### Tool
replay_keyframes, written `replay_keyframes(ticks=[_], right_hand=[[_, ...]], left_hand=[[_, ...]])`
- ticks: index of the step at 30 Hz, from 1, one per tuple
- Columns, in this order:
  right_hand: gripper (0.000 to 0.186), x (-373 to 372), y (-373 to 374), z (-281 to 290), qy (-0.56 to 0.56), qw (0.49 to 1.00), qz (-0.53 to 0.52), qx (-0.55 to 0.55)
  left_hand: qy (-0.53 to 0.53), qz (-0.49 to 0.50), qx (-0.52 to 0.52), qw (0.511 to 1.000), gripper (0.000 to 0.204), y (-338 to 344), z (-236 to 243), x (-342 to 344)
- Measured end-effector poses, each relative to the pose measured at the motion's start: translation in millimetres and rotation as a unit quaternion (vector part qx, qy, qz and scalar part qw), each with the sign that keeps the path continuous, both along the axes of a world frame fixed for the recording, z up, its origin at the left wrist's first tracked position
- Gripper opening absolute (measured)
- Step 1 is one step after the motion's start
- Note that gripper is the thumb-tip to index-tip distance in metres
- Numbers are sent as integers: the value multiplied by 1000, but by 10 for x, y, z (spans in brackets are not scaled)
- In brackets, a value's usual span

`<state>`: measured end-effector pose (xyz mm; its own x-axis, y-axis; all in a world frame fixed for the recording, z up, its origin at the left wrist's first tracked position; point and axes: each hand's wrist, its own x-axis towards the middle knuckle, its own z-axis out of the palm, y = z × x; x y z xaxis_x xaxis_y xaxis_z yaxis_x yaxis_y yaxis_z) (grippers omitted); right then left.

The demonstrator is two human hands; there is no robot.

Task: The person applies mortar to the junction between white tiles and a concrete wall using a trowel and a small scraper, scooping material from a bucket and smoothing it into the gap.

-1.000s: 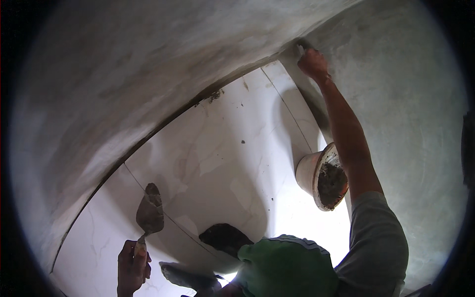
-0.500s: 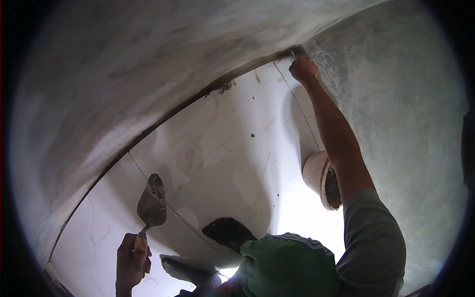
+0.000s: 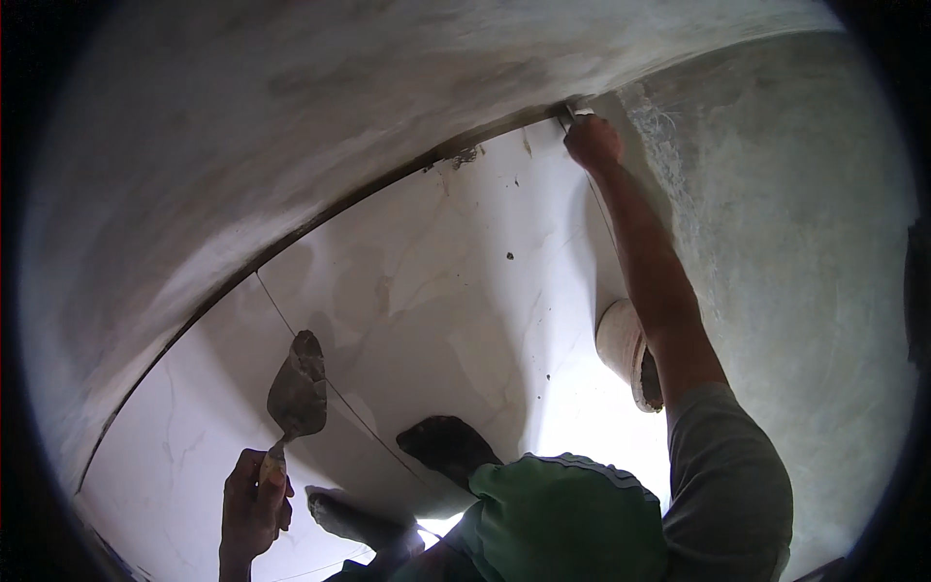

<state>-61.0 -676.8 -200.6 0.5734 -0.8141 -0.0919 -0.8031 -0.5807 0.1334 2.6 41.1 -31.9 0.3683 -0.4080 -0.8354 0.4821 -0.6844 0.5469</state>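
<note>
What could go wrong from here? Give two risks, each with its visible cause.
Grey material near the tip of the trowel in the left hand might drop onto the pale floor tiles. The right arm stretches past the bucket in this view, so it could bump it.

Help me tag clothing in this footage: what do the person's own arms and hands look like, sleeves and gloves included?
The right arm wears a plain grey sleeve that stops above the elbow; the forearm is bare. The left hand and right hand are ungloved. The left sleeve is out of view.
</note>
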Motion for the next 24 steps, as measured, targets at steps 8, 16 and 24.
replay_keyframes(ticks=[8,16,24], right_hand=[[22,266,1135,19,-87,993,82,-9],[22,359,2049,96,-61,988,135,45],[30,-108,3051,609,-243,820,144,498]], left_hand=[[17,12,-20,1000,41,156,-64,19],[12,5,-47,999,41,205,-108,-42],[-31,82,-105,991,42,353,-198,-206]])
